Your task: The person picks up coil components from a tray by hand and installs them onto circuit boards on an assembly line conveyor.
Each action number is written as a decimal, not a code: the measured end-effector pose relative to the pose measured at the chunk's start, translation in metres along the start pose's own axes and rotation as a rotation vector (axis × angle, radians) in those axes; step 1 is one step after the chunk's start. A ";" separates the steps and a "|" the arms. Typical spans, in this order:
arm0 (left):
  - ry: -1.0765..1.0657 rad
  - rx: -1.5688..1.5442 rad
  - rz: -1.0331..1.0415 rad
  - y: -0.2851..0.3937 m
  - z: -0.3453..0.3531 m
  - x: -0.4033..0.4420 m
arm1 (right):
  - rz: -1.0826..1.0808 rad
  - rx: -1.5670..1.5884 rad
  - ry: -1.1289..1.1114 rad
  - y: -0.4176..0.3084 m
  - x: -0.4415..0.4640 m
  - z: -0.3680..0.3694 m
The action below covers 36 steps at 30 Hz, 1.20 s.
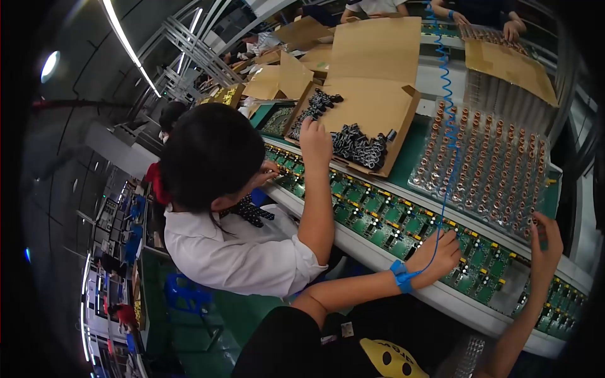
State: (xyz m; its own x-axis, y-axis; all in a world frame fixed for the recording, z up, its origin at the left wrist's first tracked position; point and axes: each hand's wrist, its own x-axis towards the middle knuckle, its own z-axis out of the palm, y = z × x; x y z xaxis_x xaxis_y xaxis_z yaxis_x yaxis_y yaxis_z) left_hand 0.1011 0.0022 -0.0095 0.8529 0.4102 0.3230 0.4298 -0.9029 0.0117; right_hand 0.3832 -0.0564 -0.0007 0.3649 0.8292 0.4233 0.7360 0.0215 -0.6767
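Note:
My left hand (436, 258), with a blue wrist strap (401, 276) on the wrist, is over the row of green circuit boards (378, 211). Its fingers are curled together at the boards, and what they hold, if anything, is hidden. At the near right corner of a clear plastic tray (416, 179), my right hand (547, 242) has thumb and fingers apart, close to the copper coils (498, 167) standing in rows in that tray. Yellow and white parts sit on the boards.
To my left, a co-worker in a white shirt (233, 264) reaches into a cardboard box (394, 148) of black parts (359, 148). A coiled blue cord (445, 82) hangs down to my wrist strap. Another cardboard-topped tray stack (513, 69) stands behind the coils.

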 end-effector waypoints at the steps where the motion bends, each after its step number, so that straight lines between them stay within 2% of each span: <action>1: 0.030 0.012 -0.004 -0.001 0.005 -0.001 | -0.006 0.023 -0.005 -0.001 0.000 0.000; 4: 0.077 -0.093 -0.063 -0.003 0.021 -0.004 | 0.002 0.037 -0.001 0.005 -0.002 -0.001; 6: -0.093 0.052 -0.064 -0.002 0.015 -0.001 | 0.016 0.121 0.027 0.000 -0.003 0.004; 7: -0.026 -0.064 -0.116 0.000 0.014 -0.002 | 0.006 0.114 0.021 -0.005 -0.003 0.002; 9: 0.145 -0.066 -0.110 0.005 0.008 -0.003 | 0.001 0.100 -0.003 -0.002 -0.003 0.001; 13: 0.155 -0.141 -0.162 0.006 0.023 -0.019 | -0.057 0.121 0.024 0.008 -0.003 0.009; 14: 0.090 -0.173 -0.182 0.005 0.023 -0.022 | -0.070 0.119 0.039 0.008 -0.005 0.006; 19: 0.160 -0.347 -0.307 -0.009 0.012 -0.027 | -0.016 0.111 -0.014 -0.006 -0.001 0.007; 20: 0.164 -0.356 -0.320 -0.012 0.003 -0.024 | 0.014 0.113 -0.032 -0.012 -0.003 0.006; 21: 0.165 -0.356 -0.318 -0.017 0.001 -0.022 | -0.235 0.066 0.107 -0.113 0.001 -0.014; 25: 0.202 -0.337 -0.300 -0.040 -0.014 -0.002 | -0.216 0.038 0.092 -0.111 0.004 -0.014; 28: 0.329 -0.250 -0.272 -0.062 -0.011 0.015 | -0.192 0.014 0.072 -0.100 0.004 -0.009; 32: 0.322 -0.258 -0.249 -0.082 -0.016 0.026 | -0.051 0.063 0.032 -0.010 0.007 0.008; 33: 0.337 -0.288 -0.237 -0.086 -0.016 0.026 | 0.008 0.057 0.026 -0.005 -0.001 0.007; 36: 0.298 -0.251 -0.300 -0.105 -0.026 0.025 | -0.049 0.058 0.034 -0.018 -0.002 0.000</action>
State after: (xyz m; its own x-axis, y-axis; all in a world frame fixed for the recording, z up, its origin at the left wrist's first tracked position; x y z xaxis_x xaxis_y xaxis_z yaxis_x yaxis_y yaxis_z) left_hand 0.0692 0.1043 0.0222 0.5651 0.6352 0.5264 0.5273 -0.7689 0.3617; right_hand 0.3695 -0.0579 0.0104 0.3493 0.8068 0.4765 0.7198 0.0945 -0.6878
